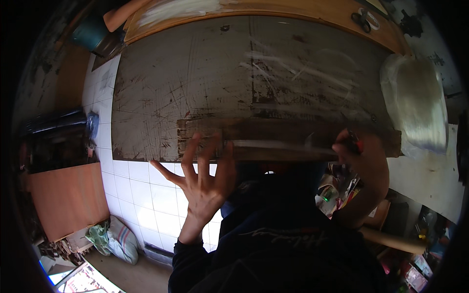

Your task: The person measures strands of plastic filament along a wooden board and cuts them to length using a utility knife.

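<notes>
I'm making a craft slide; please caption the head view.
Left hand spread and right hand holding a small red object over a dark brown wooden board.

A workshop: a scratched, grey-brown worktable [195, 63] fills the centre, scissors [363, 22] lie on a wooden surface [288, 7] at upper right, and mixed clutter [415, 273] crowds the lower right.

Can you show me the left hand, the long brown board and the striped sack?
Left hand [203, 188]: head view, on the back of the hand.
Brown board [283, 130]: head view, on its top face.
Striped sack [122, 238]: head view, on its bulging side.
</notes>
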`<state>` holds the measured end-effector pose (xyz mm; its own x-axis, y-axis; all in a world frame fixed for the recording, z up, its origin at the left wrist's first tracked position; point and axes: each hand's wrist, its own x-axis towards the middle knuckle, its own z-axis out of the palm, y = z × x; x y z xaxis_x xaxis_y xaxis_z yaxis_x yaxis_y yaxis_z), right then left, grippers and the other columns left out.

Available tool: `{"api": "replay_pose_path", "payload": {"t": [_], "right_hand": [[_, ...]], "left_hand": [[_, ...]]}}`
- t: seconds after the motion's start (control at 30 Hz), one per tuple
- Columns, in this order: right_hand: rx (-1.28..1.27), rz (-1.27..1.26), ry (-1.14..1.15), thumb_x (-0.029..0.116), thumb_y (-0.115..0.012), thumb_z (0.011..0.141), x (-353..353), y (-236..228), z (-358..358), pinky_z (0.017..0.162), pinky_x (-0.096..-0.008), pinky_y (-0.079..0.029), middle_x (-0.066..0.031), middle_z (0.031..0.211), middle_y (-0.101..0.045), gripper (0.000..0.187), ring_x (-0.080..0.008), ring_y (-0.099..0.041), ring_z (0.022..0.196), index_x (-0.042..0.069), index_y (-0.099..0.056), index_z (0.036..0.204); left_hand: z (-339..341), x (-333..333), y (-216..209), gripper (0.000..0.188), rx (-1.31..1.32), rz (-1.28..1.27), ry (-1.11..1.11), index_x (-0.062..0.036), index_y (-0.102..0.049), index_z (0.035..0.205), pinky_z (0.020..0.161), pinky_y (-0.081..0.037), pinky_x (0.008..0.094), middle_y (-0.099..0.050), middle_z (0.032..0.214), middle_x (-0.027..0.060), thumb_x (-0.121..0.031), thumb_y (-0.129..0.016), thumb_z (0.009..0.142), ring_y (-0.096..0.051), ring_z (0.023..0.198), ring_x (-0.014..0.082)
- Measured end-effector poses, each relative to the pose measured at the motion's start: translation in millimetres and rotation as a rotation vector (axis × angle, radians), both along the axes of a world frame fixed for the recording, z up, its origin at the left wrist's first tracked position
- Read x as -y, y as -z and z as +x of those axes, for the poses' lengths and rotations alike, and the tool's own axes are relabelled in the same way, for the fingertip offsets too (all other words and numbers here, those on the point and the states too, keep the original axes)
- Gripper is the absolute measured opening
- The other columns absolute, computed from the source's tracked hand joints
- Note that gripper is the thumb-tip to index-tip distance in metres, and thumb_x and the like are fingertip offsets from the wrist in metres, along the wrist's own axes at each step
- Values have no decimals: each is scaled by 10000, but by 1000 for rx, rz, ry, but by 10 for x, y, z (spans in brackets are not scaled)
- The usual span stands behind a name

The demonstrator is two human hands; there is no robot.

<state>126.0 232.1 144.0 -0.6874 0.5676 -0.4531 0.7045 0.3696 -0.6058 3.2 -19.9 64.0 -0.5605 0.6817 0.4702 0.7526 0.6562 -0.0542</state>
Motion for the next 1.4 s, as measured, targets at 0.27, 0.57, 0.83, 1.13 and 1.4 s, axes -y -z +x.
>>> {"api": "replay_pose_path", "payload": {"t": [0.27,0.57,0.83,1.13,1.4], "right_hand": [[-170,-87,162,-44,-700,658,-934,51,877,503,-234,-417,-42,645,-565,207,-106,-526,556,0,-566,810],[-144,47,202,54,-703,700,-1366,203,1113,500,-238,-401,-9,641,-533,180,-91,-519,555,-9,-567,801],[-48,95,86,64,-695,697,-1350,162,1012,498,-234,-387,-14,636,-506,180,-77,-501,553,11,-540,774],[-67,74,73,52,-672,708,-1319,185,992,477,-231,-365,-6,588,-508,151,-75,-502,533,20,-525,728],[-64,60,55,52,-685,717,-1343,143,1026,497,-242,-391,-19,613,-511,174,-86,-521,550,-4,-528,769]], "left_hand": [[-11,-48,-7,236,-37,-10,-13,-270,-651,898,1007,38,718,-539,1118,-104,-163,-694,692,-419,1212,221],[0,-79,-39,199,-80,-41,-24,-260,-657,874,1014,45,707,-553,1133,-111,-162,-694,705,-420,1212,216],[-6,-86,-76,166,-97,-81,7,-230,-652,870,998,60,720,-560,1127,-105,-257,-698,713,-429,1204,228],[-27,-51,-45,268,-160,-156,39,-185,-647,875,995,42,731,-579,1084,-107,-440,-607,802,-450,1184,187],[22,-148,-106,270,-125,-125,17,-186,-635,929,1008,33,717,-561,1117,-90,-416,-636,788,-440,1190,187]]}}
